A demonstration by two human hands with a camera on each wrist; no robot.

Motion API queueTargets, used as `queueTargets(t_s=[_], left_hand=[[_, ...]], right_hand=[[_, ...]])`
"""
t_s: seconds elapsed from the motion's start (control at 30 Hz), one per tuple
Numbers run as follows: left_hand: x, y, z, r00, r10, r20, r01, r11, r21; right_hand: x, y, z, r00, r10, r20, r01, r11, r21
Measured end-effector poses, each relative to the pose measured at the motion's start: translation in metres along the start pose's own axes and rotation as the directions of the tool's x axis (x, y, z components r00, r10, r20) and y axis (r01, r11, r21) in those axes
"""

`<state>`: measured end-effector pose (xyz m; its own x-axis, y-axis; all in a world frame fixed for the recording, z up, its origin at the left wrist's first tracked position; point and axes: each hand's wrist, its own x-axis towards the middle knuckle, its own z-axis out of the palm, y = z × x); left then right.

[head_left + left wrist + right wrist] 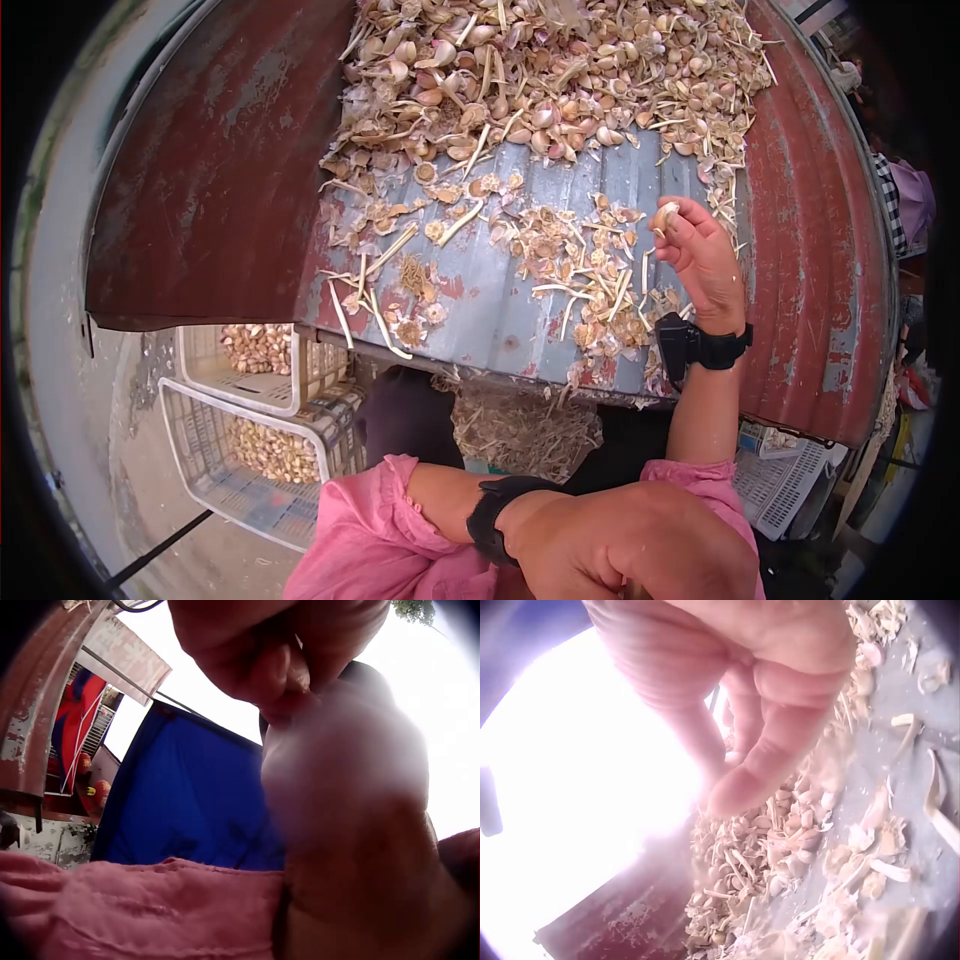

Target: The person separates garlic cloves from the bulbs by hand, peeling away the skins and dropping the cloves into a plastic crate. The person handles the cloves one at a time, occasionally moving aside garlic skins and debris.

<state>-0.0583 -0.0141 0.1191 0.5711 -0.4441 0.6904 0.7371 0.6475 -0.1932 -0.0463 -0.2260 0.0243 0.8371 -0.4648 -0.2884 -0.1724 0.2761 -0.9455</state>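
Garlic clove [664,214] sits pinched at the fingertips of the right hand [703,262], held up over the grey middle strip of the corrugated metal sheet [560,300], near its right side. That is further out, though; nearest of all is the left hand [630,545], drawn in low against the person's body at the bottom of the head view, its fingers curled in. The left wrist view shows those fingers [255,652] bunched tight together, but anything between them is too blurred to make out. A black wrist strap [492,515] circles that arm, and pink sleeves [380,540] cover both upper arms.

Below the sheet's front edge, to the left, stand two white plastic crates [262,445], one tucked behind the other, each with garlic cloves in it. Under the sheet lies a heap of dry stalks and skins [520,430]. Another white crate [785,485] shows at the right.

The right forearm reaches out across the sheet, a black strap [700,345] on the wrist. In the right wrist view the thumb and fingers [765,750] close toward each other, with glare hiding what lies between them. Around and beneath that hand lie scattered papery skins and cut stems [590,270]. The sheet's edges are rusty red on both sides.

Farthest away, at the top of the sheet, a broad pile of loose garlic cloves [540,80] spreads nearly from edge to edge.
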Motion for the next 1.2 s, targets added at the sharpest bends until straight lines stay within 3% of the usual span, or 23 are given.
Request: queueTargets(t_s=[0.07, 0.23, 0.3, 0.33, 0.43, 0.47, 0.5, 0.53, 0.57, 0.6, 0.67, 0.73, 0.8, 0.83, 0.9, 0.93, 1.0, 1.13, 1.17, 1.2], left_hand=[[-0.001, -0.002, 0.003, 1.000, 0.006, -0.029, -0.006, 1.000, -0.015], [0.001, -0.008, 0.000, 0.998, 0.053, -0.039, -0.052, 0.999, 0.010], [0.005, -0.002, 0.001, 0.991, 0.080, -0.108, -0.069, 0.992, 0.105], [0.007, 0.008, -0.005, 0.991, 0.077, -0.108, -0.066, 0.992, 0.105], [0.012, 0.043, -0.035, 0.966, -0.217, -0.143, 0.259, 0.841, 0.476], [0.008, 0.043, -0.036, 0.861, -0.103, -0.498, 0.346, 0.837, 0.425], [0.012, 0.048, -0.056, 0.743, -0.017, -0.669, 0.334, 0.875, 0.349], [0.008, 0.057, -0.079, 0.696, 0.035, -0.717, 0.272, 0.911, 0.309], [0.002, 0.064, -0.096, 0.635, 0.082, -0.768, 0.207, 0.940, 0.272], [-0.001, 0.067, -0.103, 0.634, 0.066, -0.771, 0.208, 0.945, 0.252], [-0.003, 0.066, -0.112, 0.521, 0.130, -0.843, 0.275, 0.910, 0.311], [-0.007, 0.061, -0.114, 0.520, 0.109, -0.847, 0.325, 0.892, 0.314], [-0.012, 0.058, -0.118, 0.486, 0.095, -0.869, 0.382, 0.871, 0.309], [-0.014, 0.055, -0.118, 0.484, 0.086, -0.871, 0.388, 0.871, 0.302], [-0.013, 0.051, -0.120, 0.394, 0.108, -0.913, 0.456, 0.839, 0.296], [-0.013, 0.049, -0.119, 0.388, 0.088, -0.917, 0.469, 0.838, 0.279], [-0.013, 0.046, -0.119, 0.368, 0.085, -0.926, 0.490, 0.828, 0.271], [-0.016, 0.043, -0.123, 0.372, 0.067, -0.926, 0.526, 0.807, 0.270], [-0.015, 0.042, -0.124, 0.372, 0.068, -0.926, 0.524, 0.808, 0.270], [-0.016, 0.040, -0.125, 0.364, 0.055, -0.930, 0.544, 0.798, 0.260]], right_hand=[[-0.016, -0.003, 0.008, 0.996, -0.064, 0.066, 0.054, 0.989, 0.139], [-0.045, -0.022, 0.024, 0.980, -0.179, 0.083, 0.165, 0.975, 0.151], [-0.056, -0.031, 0.028, 0.924, -0.356, 0.139, 0.337, 0.930, 0.147], [-0.061, -0.036, 0.032, 0.924, -0.374, 0.084, 0.365, 0.925, 0.108], [-0.083, -0.048, 0.044, 0.866, -0.500, -0.002, 0.499, 0.864, 0.064], [-0.096, -0.052, 0.055, 0.832, -0.554, -0.033, 0.555, 0.827, 0.095], [-0.109, -0.054, 0.062, 0.789, -0.615, 0.009, 0.601, 0.774, 0.198], [-0.118, -0.060, 0.077, 0.689, -0.723, 0.048, 0.682, 0.669, 0.296], [-0.119, -0.060, 0.064, 0.508, -0.828, 0.238, 0.750, 0.561, 0.351], [-0.113, -0.072, 0.054, 0.364, -0.776, 0.515, 0.629, 0.613, 0.479], [-0.129, -0.083, 0.056, 0.349, -0.774, 0.528, 0.687, 0.595, 0.418], [-0.141, -0.084, 0.063, 0.318, -0.777, 0.543, 0.736, 0.563, 0.375], [-0.150, -0.082, 0.067, 0.446, -0.833, 0.328, 0.735, 0.550, 0.397], [-0.145, -0.082, 0.062, 0.449, -0.834, 0.322, 0.738, 0.549, 0.392], [-0.124, -0.086, 0.051, 0.093, -0.817, 0.569, 0.652, 0.482, 0.586], [-0.130, -0.088, 0.053, 0.101, -0.819, 0.564, 0.653, 0.482, 0.583], [-0.146, -0.096, 0.061, 0.458, -0.757, 0.466, 0.600, 0.650, 0.466], [-0.145, -0.077, 0.083, 0.451, -0.823, 0.345, 0.723, 0.564, 0.399], [-0.131, -0.061, 0.113, 0.227, -0.971, -0.076, 0.896, 0.178, 0.407], [-0.124, -0.050, 0.129, -0.073, -0.882, -0.466, 0.951, -0.201, 0.233]])
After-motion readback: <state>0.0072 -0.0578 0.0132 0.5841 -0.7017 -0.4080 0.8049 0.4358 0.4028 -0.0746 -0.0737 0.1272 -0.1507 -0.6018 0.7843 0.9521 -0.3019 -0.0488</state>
